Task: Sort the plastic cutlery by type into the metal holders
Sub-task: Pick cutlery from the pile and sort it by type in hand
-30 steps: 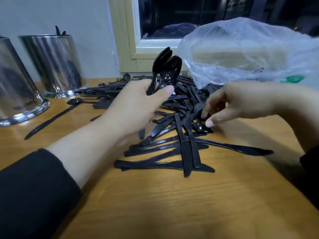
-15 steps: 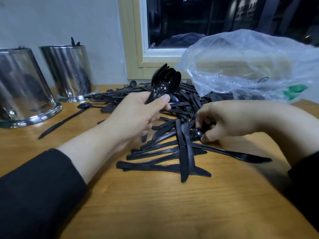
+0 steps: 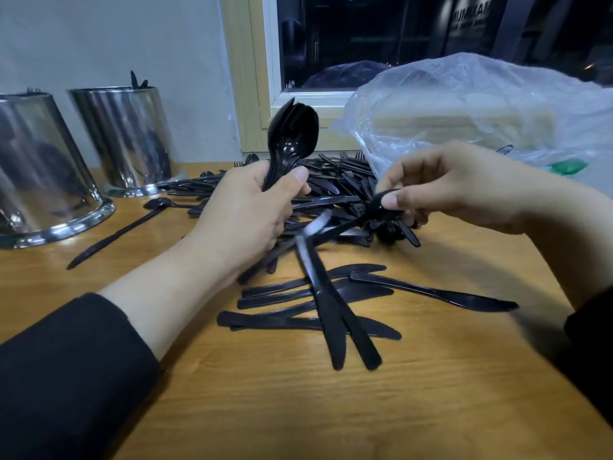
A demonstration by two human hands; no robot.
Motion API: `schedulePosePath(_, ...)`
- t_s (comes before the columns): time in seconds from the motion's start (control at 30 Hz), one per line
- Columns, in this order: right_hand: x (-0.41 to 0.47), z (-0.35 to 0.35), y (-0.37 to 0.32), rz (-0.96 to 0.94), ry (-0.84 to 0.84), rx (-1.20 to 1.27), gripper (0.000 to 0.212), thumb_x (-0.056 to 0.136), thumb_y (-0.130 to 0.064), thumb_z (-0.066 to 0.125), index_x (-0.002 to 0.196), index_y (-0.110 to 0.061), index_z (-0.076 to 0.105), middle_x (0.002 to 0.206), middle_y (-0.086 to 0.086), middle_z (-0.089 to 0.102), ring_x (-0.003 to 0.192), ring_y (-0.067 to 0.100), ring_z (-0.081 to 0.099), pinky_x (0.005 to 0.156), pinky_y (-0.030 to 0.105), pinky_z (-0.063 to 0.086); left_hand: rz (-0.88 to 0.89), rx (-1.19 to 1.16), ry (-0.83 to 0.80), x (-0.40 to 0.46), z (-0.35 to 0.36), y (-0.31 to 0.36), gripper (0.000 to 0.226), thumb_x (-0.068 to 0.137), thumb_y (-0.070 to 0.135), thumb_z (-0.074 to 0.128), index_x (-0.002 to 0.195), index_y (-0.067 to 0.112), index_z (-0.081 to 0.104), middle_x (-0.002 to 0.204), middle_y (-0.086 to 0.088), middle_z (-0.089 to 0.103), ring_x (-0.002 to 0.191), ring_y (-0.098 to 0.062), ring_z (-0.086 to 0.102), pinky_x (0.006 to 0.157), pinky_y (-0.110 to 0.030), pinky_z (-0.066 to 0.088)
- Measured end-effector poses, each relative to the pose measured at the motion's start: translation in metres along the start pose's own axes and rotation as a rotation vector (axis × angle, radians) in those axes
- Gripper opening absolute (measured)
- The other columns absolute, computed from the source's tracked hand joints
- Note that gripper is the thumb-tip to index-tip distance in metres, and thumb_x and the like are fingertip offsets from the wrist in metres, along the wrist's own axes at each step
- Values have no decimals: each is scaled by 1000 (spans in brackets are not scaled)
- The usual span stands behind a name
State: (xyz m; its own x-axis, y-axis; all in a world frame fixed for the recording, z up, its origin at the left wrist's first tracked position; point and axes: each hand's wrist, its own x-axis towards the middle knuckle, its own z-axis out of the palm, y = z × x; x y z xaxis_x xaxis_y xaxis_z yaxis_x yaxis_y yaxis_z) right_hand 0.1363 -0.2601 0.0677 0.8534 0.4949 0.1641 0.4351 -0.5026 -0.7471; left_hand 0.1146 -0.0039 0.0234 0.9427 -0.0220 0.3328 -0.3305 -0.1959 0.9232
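Moved: right hand is up off the pile with one spoon pinched by the bowl between thumb and fingers; half a second ago it was pressed down among the cutlery. The spoon's handle slants down-left, blurred.
Near desk: knives lie crossed on the desk, one knife off to the right; bare wood lies between them and the near edge.
Left grip: left hand curls round the handles of a bunch of spoons, bowls upright, above the pile's left side, as before.
Pile: mixed black cutlery pile stretches from the hands to the far wall.
Left side: stray spoon lies alone on open wood between the left hand and the holders.
Holders: two metal holders stand far left, near the wall, black tips showing above the rims.
Far right: clear plastic bag crowds the pile's far right edge under the window.
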Motion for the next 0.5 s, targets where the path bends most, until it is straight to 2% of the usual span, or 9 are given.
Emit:
schedulePosePath(0.07,1,0,1,-31,52,69,21,80,-25,75,100,-18,73,74,9,62,65,18,59,66,32,51,18,10,11,0,0,0,28,104,33,57,94,9,65,56,-1,37,43,-14,29,40,-22,24)
schedulePosePath(0.17,3,-1,0,-64,139,212,22,76,-23,73,93,-10,73,71,2,65,62,13,59,58,20,51,51,37,26,-1,1,0,30,104,33,55,96,6,64,58,-6,39,43,-16,30,40,-23,26)
schedulePosePath(0.23,2,-4,-2,-57,168,370,18,75,-18,72,89,-6,74,74,6,69,62,13,62,58,16,53,81,58,56,-1,2,-1,30,105,32,54,94,6,64,58,-8,44,44,-19,36,41,-23,30)
schedulePosePath(0.3,1,-6,-3,-49,145,508,18,76,-12,71,92,-5,75,82,12,71,68,15,66,62,16,56,105,79,98,0,1,-1,30,105,33,54,92,9,65,57,-4,54,48,-22,47,44,-27,40)
schedulePosePath(0.37,-1,-4,-5,-41,101,589,26,74,-5,68,99,-4,75,89,14,74,75,17,70,68,18,58,137,93,139,2,0,0,29,106,32,53,93,9,66,64,-2,66,58,-26,62,56,-38,55)
schedulePosePath(0.4,-1,-3,-5,-43,83,606,30,73,-2,67,102,-3,74,91,14,74,77,17,72,70,18,58,154,111,159,3,-1,1,28,106,31,52,94,10,67,70,-2,72,65,-23,69,66,-38,60)
schedulePosePath(0.5,-1,3,-7,-69,76,627,35,72,1,66,107,-1,71,89,12,75,78,18,73,72,18,58,166,150,125,3,0,1,25,105,30,53,96,14,69,85,2,78,83,-13,75,85,-37,62)
